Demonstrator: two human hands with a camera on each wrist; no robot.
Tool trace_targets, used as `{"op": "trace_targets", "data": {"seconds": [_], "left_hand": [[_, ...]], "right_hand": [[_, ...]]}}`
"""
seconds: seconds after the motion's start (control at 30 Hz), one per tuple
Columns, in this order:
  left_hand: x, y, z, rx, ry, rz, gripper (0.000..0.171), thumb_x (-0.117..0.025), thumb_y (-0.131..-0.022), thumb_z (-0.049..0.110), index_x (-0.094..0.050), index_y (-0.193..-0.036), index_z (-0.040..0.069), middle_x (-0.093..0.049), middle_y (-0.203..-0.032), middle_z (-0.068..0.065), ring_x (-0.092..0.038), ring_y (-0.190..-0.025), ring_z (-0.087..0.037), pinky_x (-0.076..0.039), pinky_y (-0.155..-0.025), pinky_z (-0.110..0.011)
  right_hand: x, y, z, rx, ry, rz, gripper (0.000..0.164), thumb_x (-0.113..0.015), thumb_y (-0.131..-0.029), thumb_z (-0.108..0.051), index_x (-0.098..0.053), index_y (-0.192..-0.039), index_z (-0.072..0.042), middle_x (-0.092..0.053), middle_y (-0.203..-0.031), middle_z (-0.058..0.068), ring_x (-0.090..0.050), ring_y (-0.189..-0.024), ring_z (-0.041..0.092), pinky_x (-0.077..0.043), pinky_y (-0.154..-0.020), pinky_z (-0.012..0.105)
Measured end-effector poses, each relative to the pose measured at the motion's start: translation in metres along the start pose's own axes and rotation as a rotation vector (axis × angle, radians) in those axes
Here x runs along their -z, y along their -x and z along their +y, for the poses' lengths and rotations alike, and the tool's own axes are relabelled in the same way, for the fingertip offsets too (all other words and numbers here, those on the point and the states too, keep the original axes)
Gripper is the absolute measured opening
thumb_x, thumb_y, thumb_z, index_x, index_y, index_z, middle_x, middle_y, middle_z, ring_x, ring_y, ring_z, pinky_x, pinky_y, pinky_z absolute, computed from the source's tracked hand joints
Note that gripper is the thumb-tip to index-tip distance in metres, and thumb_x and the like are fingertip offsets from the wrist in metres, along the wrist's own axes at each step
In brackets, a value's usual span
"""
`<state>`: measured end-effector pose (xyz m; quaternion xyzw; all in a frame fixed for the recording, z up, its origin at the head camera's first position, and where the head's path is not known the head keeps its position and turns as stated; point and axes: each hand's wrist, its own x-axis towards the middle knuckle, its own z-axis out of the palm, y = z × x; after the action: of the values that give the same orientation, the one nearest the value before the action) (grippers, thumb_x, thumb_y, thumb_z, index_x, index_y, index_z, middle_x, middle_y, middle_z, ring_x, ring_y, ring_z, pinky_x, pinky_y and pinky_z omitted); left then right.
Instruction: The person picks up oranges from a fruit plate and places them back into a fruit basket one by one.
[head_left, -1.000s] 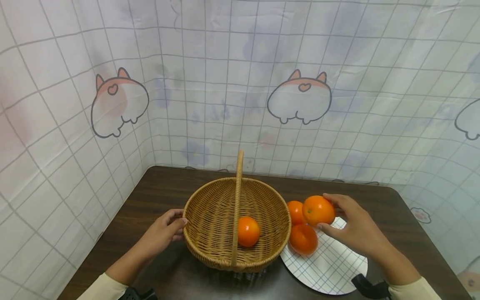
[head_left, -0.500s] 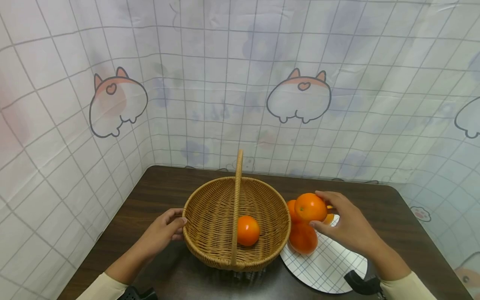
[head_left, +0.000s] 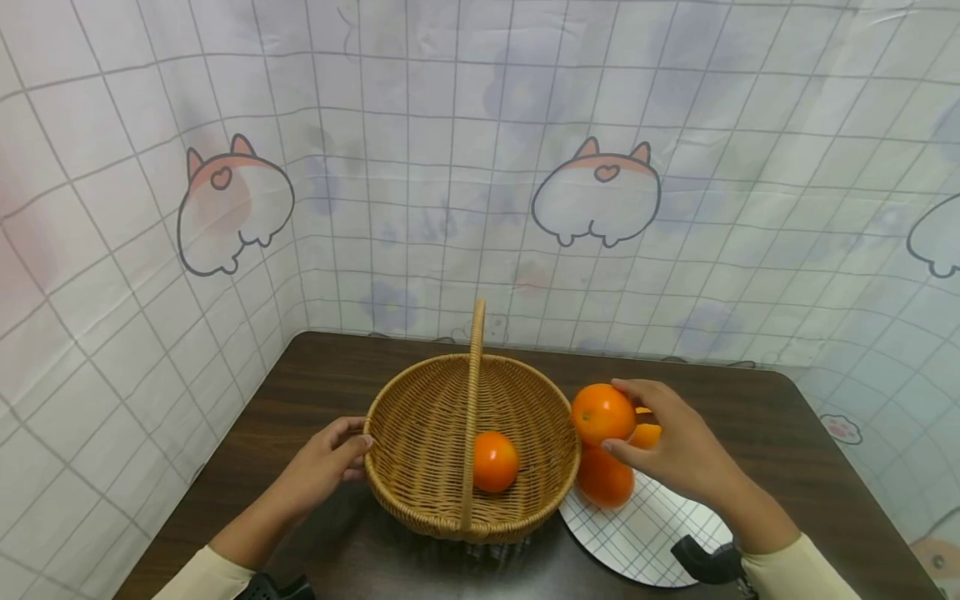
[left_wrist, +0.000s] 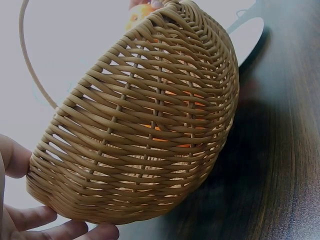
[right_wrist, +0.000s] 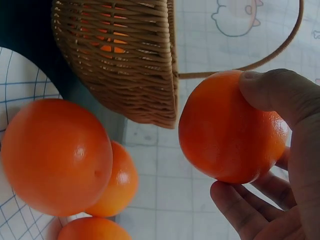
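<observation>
A round wicker basket [head_left: 420, 508] with an arched handle stands mid-table, one orange [head_left: 496, 462] inside it. My left hand [head_left: 330, 458] grips its left rim, thumb on top; the left wrist view has those fingers [left_wrist: 35, 217] curled under the wicker edge. At the basket's right rim, my right hand [head_left: 675, 442] holds an orange [head_left: 602, 415] between thumb and fingers. The right wrist view puts this held orange [right_wrist: 227, 130] level with the rim, above the plate. Below it more oranges [head_left: 606, 478] sit on a white checked plate [head_left: 675, 533], partly hidden by the hand.
The dark wooden table [head_left: 300, 383] runs back to a white grid-patterned curtain [head_left: 420, 167] with cartoon prints, which also hangs along both sides. The plate lies close to the basket's right side. The tall basket handle [head_left: 476, 358] rises over the basket's middle.
My right hand has moved left with the orange, from over the plate to the basket's right rim. An orange behind the hand has come into view. The left hand stays on the rim.
</observation>
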<state>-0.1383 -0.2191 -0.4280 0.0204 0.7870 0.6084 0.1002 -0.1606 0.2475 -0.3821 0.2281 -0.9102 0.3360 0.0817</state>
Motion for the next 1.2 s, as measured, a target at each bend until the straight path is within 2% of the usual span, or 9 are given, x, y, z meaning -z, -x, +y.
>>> {"op": "trace_targets", "data": {"seconds": [0.17,0.6,0.8,1.0,1.2], "left_hand": [[0.0,0.0,0.0,0.003,0.0,0.0,0.055,-0.055,-0.107,0.024,-0.039,-0.149,-0.007,-0.054,-0.136,-0.026,-0.065,-0.112,-0.035,-0.057,-0.093,-0.049],[-0.001,0.001,0.002,0.002,-0.008,0.001,0.055,-0.055,-0.107,0.024,-0.038,-0.149,-0.007,-0.054,-0.137,-0.027,-0.064,-0.114,-0.036,-0.057,-0.092,-0.048],[-0.001,0.001,0.001,0.013,-0.007,0.009,0.055,-0.055,-0.107,0.024,-0.038,-0.149,-0.007,-0.054,-0.137,-0.027,-0.065,-0.113,-0.036,-0.057,-0.092,-0.049],[-0.001,0.001,0.0,0.01,0.001,0.012,0.053,-0.055,-0.107,0.024,-0.04,-0.148,-0.007,-0.055,-0.135,-0.027,-0.066,-0.11,-0.034,-0.058,-0.09,-0.045],[0.0,-0.001,-0.001,0.009,-0.001,0.016,0.052,-0.054,-0.108,0.025,-0.041,-0.147,-0.006,-0.056,-0.134,-0.025,-0.066,-0.11,-0.033,-0.059,-0.089,-0.042]], "right_hand": [[-0.002,-0.004,-0.003,0.019,0.002,0.001,0.075,-0.089,-0.082,-0.02,-0.052,-0.146,-0.011,-0.056,-0.138,0.009,-0.064,-0.112,0.031,-0.055,-0.091,0.058],[-0.009,-0.008,-0.007,0.015,-0.019,-0.019,0.076,-0.089,-0.082,-0.023,-0.051,-0.147,-0.012,-0.055,-0.139,0.008,-0.064,-0.112,0.032,-0.056,-0.09,0.058],[-0.013,-0.012,-0.012,0.025,-0.028,-0.028,0.076,-0.09,-0.082,-0.025,-0.052,-0.147,-0.012,-0.055,-0.139,0.007,-0.064,-0.111,0.029,-0.057,-0.09,0.054],[-0.02,-0.016,-0.016,0.066,-0.055,-0.015,0.074,-0.09,-0.081,-0.021,-0.054,-0.145,-0.01,-0.056,-0.138,0.007,-0.064,-0.109,0.024,-0.058,-0.09,0.044],[-0.027,-0.018,-0.018,0.072,-0.086,-0.015,0.074,-0.09,-0.082,-0.024,-0.054,-0.145,-0.011,-0.056,-0.138,0.006,-0.065,-0.108,0.024,-0.059,-0.088,0.041]]}}
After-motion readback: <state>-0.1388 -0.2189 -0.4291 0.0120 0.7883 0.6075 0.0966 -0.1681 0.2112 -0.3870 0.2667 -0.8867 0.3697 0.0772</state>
